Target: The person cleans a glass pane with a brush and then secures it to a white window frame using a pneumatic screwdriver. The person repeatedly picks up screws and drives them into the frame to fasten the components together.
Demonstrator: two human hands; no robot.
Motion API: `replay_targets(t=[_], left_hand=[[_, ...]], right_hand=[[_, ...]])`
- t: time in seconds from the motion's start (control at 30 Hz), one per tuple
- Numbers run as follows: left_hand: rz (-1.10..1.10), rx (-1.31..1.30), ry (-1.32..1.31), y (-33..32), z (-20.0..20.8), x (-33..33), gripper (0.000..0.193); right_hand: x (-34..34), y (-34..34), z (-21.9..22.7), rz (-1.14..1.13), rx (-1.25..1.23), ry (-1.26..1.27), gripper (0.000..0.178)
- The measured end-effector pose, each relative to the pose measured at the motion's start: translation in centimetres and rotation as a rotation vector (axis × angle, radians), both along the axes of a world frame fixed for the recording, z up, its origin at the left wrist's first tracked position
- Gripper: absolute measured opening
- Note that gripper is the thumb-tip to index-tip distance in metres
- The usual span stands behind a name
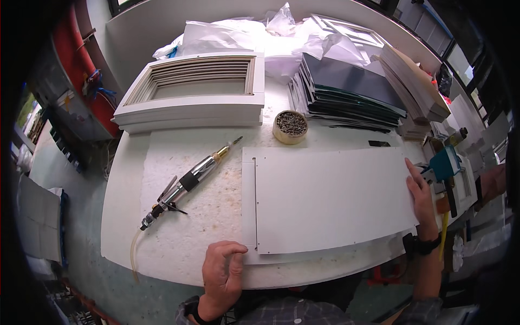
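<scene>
A flat white panel (330,203) lies over a white frame (248,203), whose left strip shows beside it. Small dark holes or screw heads dot the panel's border. At the frame's near left corner is my left hand (223,271), its fingers curled and the index fingertip at the corner. Whatever those fingers may hold cannot be made out. Along the panel's right edge rests my right hand (421,197), fingers stretched out and touching the edge. To the left of the panel lies a pneumatic screwdriver (189,180) with a brass-coloured nose and a bit pointing away from me.
A round tub of screws (291,127) stands behind the panel. Stacked white frames (189,115) are at the back left, dark glossy sheets (352,81) at the back right. A teal power tool (444,162) sits beyond my right hand. An air hose (133,252) hangs off the table's left front edge.
</scene>
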State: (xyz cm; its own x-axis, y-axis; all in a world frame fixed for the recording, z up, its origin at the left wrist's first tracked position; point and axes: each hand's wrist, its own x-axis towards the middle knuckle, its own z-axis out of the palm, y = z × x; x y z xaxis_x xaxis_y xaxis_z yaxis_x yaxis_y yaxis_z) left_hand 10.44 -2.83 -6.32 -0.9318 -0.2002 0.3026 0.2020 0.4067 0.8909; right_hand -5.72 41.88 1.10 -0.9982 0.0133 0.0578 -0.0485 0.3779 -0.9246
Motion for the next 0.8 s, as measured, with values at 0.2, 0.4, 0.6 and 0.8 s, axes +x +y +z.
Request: replay_targets(t=[0.2, 0.4, 0.6, 0.8], left_hand=[[-0.004, -0.055, 0.003, 0.1, 0.3, -0.1, 0.007], [0.004, -0.088, -0.002, 0.4, 0.6, -0.2, 0.008], [0.021, -0.028, 0.005, 0.8, 0.3, -0.4, 0.014], [-0.110, -0.248, -0.001, 0.3, 0.7, -0.4, 0.032]], right_hand=[[-0.7, 0.5, -0.8, 0.013, -0.006, -0.010, 0.054], [-0.7, 0.0, -0.8, 0.009, 0.023, 0.015, 0.054], [-0.7, -0.5, -0.9, -0.029, 0.144, 0.048, 0.054], [-0.6, -0.2, -1.6, -0.036, 0.146, 0.040, 0.053]])
